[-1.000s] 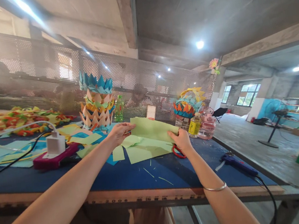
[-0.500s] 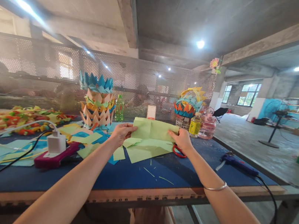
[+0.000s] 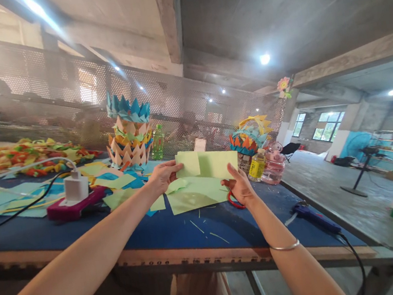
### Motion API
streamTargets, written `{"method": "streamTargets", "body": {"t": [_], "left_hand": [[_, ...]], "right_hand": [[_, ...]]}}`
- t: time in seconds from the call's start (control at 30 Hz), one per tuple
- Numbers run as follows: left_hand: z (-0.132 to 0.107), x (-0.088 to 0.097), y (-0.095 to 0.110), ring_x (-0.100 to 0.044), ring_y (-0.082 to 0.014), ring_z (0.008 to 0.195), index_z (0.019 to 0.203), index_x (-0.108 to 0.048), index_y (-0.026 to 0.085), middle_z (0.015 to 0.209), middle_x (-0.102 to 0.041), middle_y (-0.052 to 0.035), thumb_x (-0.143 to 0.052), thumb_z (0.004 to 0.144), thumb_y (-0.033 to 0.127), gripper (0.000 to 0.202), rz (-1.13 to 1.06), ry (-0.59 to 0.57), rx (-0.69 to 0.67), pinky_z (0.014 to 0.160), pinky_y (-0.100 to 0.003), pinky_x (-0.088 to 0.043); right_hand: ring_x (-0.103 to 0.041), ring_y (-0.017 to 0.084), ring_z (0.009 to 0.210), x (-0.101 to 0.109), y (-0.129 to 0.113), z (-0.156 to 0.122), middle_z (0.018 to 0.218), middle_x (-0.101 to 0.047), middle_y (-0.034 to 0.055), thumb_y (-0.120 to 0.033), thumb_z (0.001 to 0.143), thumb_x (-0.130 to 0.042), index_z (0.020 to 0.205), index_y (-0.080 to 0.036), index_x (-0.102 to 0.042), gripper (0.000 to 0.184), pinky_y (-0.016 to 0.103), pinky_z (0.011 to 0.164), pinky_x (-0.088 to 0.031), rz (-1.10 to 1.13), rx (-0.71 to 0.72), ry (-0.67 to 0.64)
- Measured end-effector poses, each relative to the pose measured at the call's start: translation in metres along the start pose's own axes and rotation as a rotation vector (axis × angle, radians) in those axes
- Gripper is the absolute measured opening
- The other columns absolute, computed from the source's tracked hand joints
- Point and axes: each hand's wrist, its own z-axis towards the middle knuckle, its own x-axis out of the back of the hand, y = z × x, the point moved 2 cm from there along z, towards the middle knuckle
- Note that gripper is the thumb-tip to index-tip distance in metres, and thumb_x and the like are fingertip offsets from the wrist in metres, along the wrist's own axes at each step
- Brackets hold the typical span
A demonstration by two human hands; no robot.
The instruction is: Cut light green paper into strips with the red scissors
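Observation:
A light green paper sheet (image 3: 217, 164) is raised above the table, with a folded or overlapping section on its left side. My left hand (image 3: 166, 175) pinches it at the left edge, thumb and fingers closed. In front of the sheet's lower right corner is my right hand (image 3: 241, 185), its thumb upright and apart from the curled fingers. Red-handled scissors (image 3: 236, 201) show just below that hand; whether they touch it I cannot tell. Beneath the raised sheet, a larger green sheet (image 3: 196, 197) lies on the blue tabletop (image 3: 180, 236).
Left of my hands are a purple power strip (image 3: 65, 211) with a white plug and scattered coloured paper. A tiered paper craft (image 3: 130, 137) stands behind. To the right are a yellow-labelled bottle (image 3: 256, 165), a pink jug (image 3: 273, 165) and a blue glue gun (image 3: 316, 218).
The sheet's right side has swung up and the sheet now stands more upright. My right hand has gone from pinching its right corner to thumb and fingers apart.

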Motion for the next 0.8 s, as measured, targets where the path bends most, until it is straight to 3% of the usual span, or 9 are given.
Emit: {"method": "streamTargets", "body": {"t": [0.2, 0.43, 0.63, 0.8], "left_hand": [[-0.005, -0.006, 0.002, -0.064, -0.0113, 0.057, 0.070, -0.066, 0.010, 0.066, -0.068, -0.0038, -0.069, 0.064, 0.002, 0.011, -0.106, 0.067, 0.022, 0.060, -0.022, -0.054], [-0.011, -0.013, -0.002, -0.064, -0.0117, 0.058, 0.070, -0.068, 0.011, 0.066, -0.069, -0.0046, -0.075, 0.061, 0.008, 0.011, -0.077, -0.098, 0.016, 0.062, -0.022, -0.053], [-0.018, -0.019, -0.010, -0.061, -0.0107, 0.050, 0.065, -0.067, 0.013, 0.059, -0.068, -0.0025, -0.080, 0.057, 0.017, 0.016, 0.129, -0.115, 0.040, 0.055, -0.021, -0.051], [-0.020, -0.021, -0.012, -0.061, -0.0111, 0.049, 0.064, -0.066, 0.013, 0.058, -0.067, -0.0026, -0.078, 0.061, 0.020, 0.014, 0.155, -0.133, 0.046, 0.056, -0.022, -0.051]], "right_hand": [[-0.057, 0.013, 0.070, -0.006, 0.018, 0.001, 0.093, -0.065, 0.0066, -0.044, 0.065, -0.071, 0.091, -0.016, -0.065, 0.038, 0.020, 0.050, -0.044, -0.305, 0.005, -0.220], [-0.056, 0.014, 0.071, -0.014, 0.022, -0.005, 0.092, -0.065, 0.0086, -0.049, 0.071, -0.064, 0.087, -0.014, -0.067, 0.039, 0.021, 0.050, -0.043, -0.392, -0.054, -0.289], [-0.051, 0.012, 0.052, -0.013, 0.022, -0.003, 0.060, -0.062, 0.0015, -0.047, 0.064, -0.070, 0.073, -0.015, -0.065, 0.034, 0.023, 0.046, -0.039, -0.363, 0.022, -0.127], [-0.042, 0.008, 0.043, -0.009, 0.023, 0.000, 0.054, -0.062, 0.0025, -0.045, 0.064, -0.070, 0.058, -0.015, -0.062, 0.032, 0.023, 0.043, -0.033, -0.397, 0.021, -0.088]]}}
